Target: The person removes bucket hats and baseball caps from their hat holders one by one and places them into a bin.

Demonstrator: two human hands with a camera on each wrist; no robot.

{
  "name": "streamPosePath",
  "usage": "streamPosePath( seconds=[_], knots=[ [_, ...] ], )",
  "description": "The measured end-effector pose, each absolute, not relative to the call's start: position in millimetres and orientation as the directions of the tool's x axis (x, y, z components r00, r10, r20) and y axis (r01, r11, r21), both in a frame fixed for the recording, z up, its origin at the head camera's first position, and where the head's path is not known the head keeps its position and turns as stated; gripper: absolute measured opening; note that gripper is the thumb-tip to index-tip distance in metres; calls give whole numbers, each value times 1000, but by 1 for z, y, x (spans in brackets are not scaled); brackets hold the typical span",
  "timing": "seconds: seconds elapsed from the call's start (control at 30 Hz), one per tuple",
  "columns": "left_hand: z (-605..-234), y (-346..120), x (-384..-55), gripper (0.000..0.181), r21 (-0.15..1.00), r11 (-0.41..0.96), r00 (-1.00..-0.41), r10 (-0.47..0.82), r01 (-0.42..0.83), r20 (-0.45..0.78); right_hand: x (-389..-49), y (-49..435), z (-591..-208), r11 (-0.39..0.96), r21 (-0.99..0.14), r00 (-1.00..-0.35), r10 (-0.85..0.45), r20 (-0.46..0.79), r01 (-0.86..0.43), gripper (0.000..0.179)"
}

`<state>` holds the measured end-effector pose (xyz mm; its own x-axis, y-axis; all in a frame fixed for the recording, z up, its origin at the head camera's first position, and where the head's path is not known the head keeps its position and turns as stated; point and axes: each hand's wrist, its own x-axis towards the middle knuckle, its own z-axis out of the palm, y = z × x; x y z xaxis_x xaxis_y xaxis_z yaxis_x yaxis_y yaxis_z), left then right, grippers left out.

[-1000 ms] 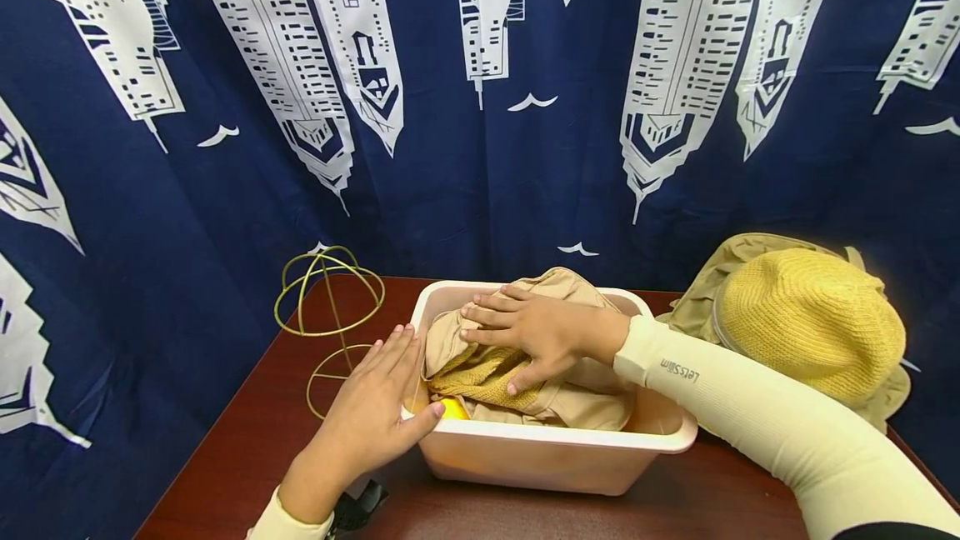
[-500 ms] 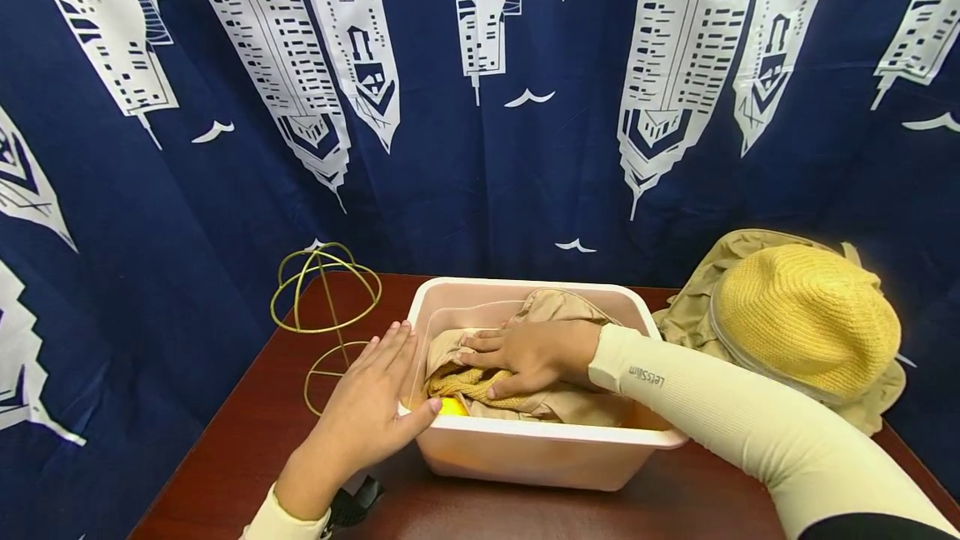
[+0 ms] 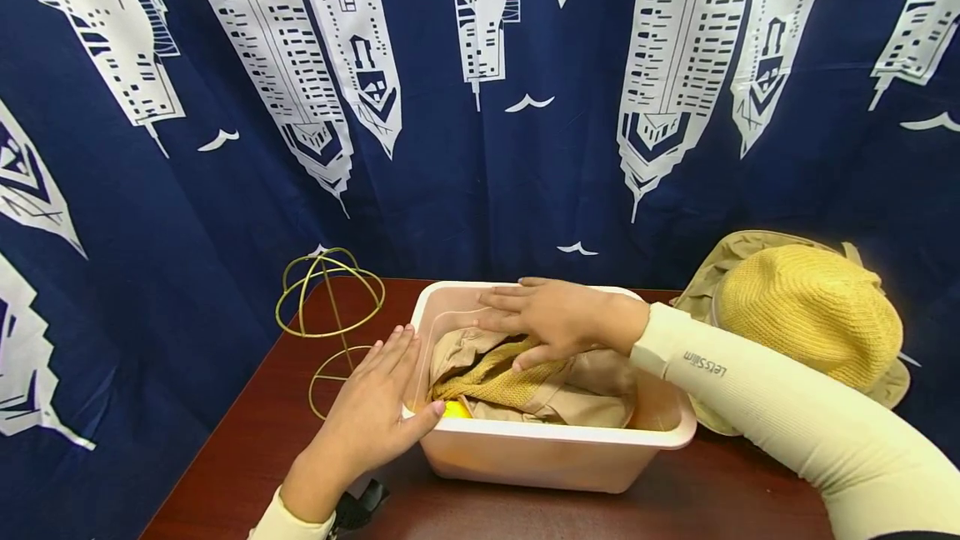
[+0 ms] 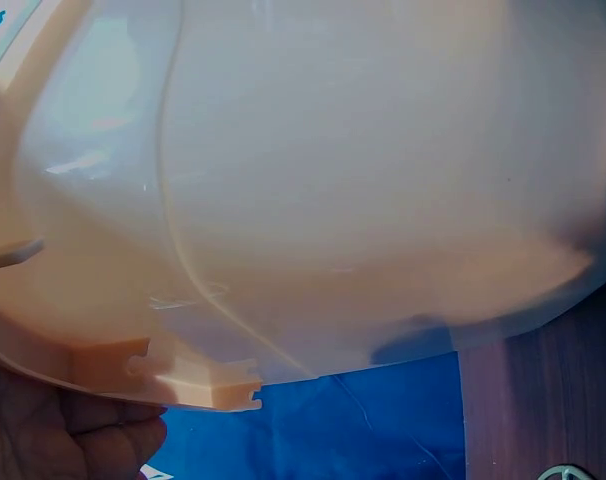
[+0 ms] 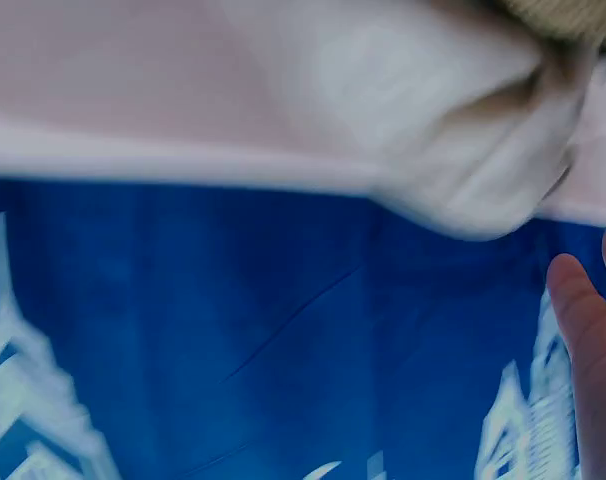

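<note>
A pale pink plastic bin [image 3: 551, 461] stands on the table. Inside it lie crumpled beige fabric [image 3: 588, 407] and mustard knit fabric [image 3: 498, 380], with a small bright yellow thing [image 3: 454, 409] in the near left corner. My left hand [image 3: 367, 411] rests on the bin's left rim, fingers straight; in the left wrist view its curved fingers [image 4: 113, 440] show below the bin's outer wall [image 4: 363, 180]. My right hand [image 3: 562, 319] is spread over the fabric near the back rim, holding nothing. Two of its fingertips [image 5: 578, 290] show in the right wrist view.
At the left back stands a gold wire hat stand [image 3: 330, 332]. A yellow knit hat [image 3: 806, 315] sits on beige fabric [image 3: 896, 386] at the right. Behind the dark red table [image 3: 225, 457] hangs a navy curtain [image 3: 487, 207] with white building prints.
My right hand pressed down into the bin, then rose and moved back and slightly right. The beige fabric that stood above the back rim is now lower. My left hand has stayed on the rim.
</note>
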<state>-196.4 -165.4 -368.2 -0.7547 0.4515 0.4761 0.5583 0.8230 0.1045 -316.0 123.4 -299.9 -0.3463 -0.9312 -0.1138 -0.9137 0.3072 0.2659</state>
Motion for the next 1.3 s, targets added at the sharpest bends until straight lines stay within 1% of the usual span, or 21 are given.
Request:
streamPosePath(
  seconds=[0.1, 0.23, 0.33, 0.47, 0.67, 0.8, 0.87, 0.97, 1.07, 1.23, 1.3],
  knots=[
    [-367, -165, -196, 81, 97, 824, -751, 452, 558, 481, -324, 142, -284, 353, 311, -388, -920, -56, -882, 77],
    [-367, -165, -196, 82, 99, 827, -756, 449, 554, 476, -340, 162, -271, 389, 383, -433, -901, -30, -838, 82],
    [-368, -164, -196, 81, 104, 825, -759, 451, 555, 470, -352, 175, -265, 412, 417, -455, -890, -4, -810, 87],
    [-369, -164, -196, 81, 105, 825, -760, 453, 556, 465, -365, 184, -260, 448, 428, -485, -874, 25, -785, 90],
    [-368, -165, -195, 81, 104, 830, -764, 447, 548, 466, -381, 188, -258, 488, 459, -545, -838, 10, -742, 92],
    [-368, -165, -196, 81, 103, 829, -763, 449, 550, 464, -389, 190, -260, 531, 445, -589, -808, 11, -721, 94],
    [-369, -164, -195, 81, 100, 828, -763, 453, 552, 461, -392, 192, -263, 545, 425, -598, -802, 10, -723, 96],
    [-370, -164, -195, 81, 97, 826, -760, 456, 555, 462, -393, 192, -268, 550, 395, -593, -805, 18, -736, 98],
    [-371, -165, -195, 82, 93, 827, -757, 455, 555, 468, -392, 190, -271, 533, 388, -566, -824, 34, -752, 100],
    [-370, -166, -196, 82, 94, 829, -757, 450, 552, 474, -384, 176, -276, 462, 431, -498, -867, 34, -775, 107],
    [-369, -166, -196, 82, 95, 830, -759, 450, 550, 471, -379, 168, -281, 412, 450, -455, -890, 14, -792, 111]
  ],
)
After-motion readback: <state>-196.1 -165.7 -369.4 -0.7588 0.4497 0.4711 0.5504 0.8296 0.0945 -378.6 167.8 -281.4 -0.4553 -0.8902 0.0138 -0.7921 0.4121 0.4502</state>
